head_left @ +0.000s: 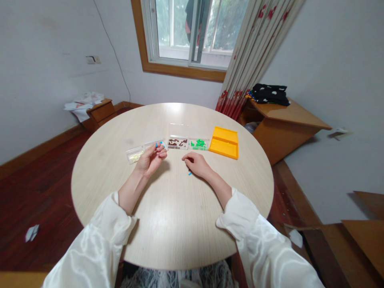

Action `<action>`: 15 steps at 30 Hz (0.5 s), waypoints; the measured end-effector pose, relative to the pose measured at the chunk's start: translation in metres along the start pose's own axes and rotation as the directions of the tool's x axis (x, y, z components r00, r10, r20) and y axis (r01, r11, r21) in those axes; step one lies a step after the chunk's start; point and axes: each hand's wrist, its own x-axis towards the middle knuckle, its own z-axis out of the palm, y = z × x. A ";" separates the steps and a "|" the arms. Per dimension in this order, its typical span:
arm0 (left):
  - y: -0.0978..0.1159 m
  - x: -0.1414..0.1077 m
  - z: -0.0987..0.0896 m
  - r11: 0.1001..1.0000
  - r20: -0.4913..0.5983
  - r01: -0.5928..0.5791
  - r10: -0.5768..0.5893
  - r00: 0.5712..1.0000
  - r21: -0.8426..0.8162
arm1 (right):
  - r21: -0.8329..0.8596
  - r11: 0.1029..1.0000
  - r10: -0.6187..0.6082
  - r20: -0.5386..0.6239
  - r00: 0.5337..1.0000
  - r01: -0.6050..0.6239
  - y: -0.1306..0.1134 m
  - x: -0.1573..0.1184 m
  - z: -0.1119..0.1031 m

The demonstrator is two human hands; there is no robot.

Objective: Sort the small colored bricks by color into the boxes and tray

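Observation:
Over the middle of the table, my left hand [152, 159] is raised palm up, its thumb and forefinger pinched on a small blue piece [156, 145]. My right hand [196, 164] rests low near the tabletop with its fingers curled together; whether anything is in them is hidden. Just below it lies another blue piece [189, 174] beside something dark. Behind the hands stand clear boxes: one with pale yellow pieces [136, 156], one partly covered by my left hand, one with dark brown pieces [177, 143] and one with green pieces [199, 144].
An open yellow case [223, 152] lies at the right end of the row, on the round pale wooden table [177, 224]. Beyond the table are a cabinet [294, 114] with folded black cloth [270, 94], a curtain [252, 44] and a stool [102, 114] with papers.

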 end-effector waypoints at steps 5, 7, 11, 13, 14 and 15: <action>0.002 -0.001 0.002 0.998 0.049 0.052 -0.051 0.997 -0.038 | 0.001 1.000 -0.006 -0.003 1.000 0.006 0.001 0.000 0.000; 0.002 -0.001 0.003 0.998 0.045 0.049 -0.047 0.998 -0.046 | 0.002 1.000 -0.009 -0.002 1.000 0.009 0.001 0.000 0.001; 0.002 -0.001 0.003 0.998 0.033 0.036 -0.035 0.999 -0.044 | 0.000 1.000 -0.008 -0.001 1.000 0.008 0.001 0.000 0.000; 0.002 -0.001 0.003 0.999 0.014 0.023 -0.022 1.000 -0.035 | 0.000 1.000 -0.004 0.001 1.000 0.004 0.000 0.000 0.000; 0.002 -0.001 0.003 0.999 0.004 0.015 -0.015 1.000 -0.030 | 0.001 1.000 -0.002 0.001 1.000 0.002 0.000 -0.001 -0.001; 0.001 -0.001 0.003 1.000 -0.005 0.009 -0.009 1.000 -0.027 | 0.000 1.000 -0.003 0.001 1.000 0.003 -0.001 -0.001 -0.001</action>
